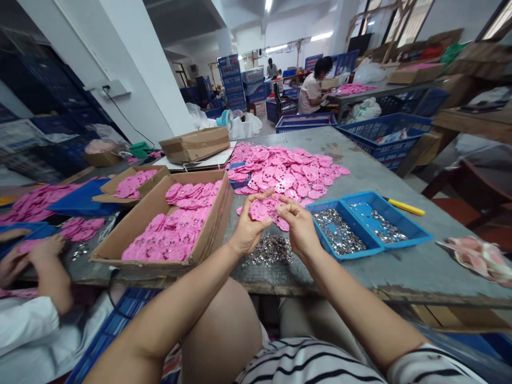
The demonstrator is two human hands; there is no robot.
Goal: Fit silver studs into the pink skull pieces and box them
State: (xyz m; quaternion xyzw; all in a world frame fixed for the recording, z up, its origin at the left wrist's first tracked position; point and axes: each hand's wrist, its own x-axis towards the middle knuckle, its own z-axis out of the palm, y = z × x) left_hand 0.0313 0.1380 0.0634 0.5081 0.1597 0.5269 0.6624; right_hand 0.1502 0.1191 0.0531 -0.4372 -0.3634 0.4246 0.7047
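Over the near part of the grey table, my left hand (248,228) holds a flat pink piece with cut-out holes (261,209), thumb below and fingers along its far side. At the right edge of this piece, my right hand (300,225) is closed in a pinch. What sits between its fingertips is too small to make out. Just beneath both hands lies a heap of small shiny metal parts (270,249). A big pile of similar pink pieces (288,168) spreads right behind them.
To the left stands an open cardboard box (218,224) filled with pink pieces. On the right sit a two-part blue tray (346,255) of metal parts, a yellow-handled tool (406,207) and a crumpled cloth (478,258). A co-worker's hands (44,253) are at far left.
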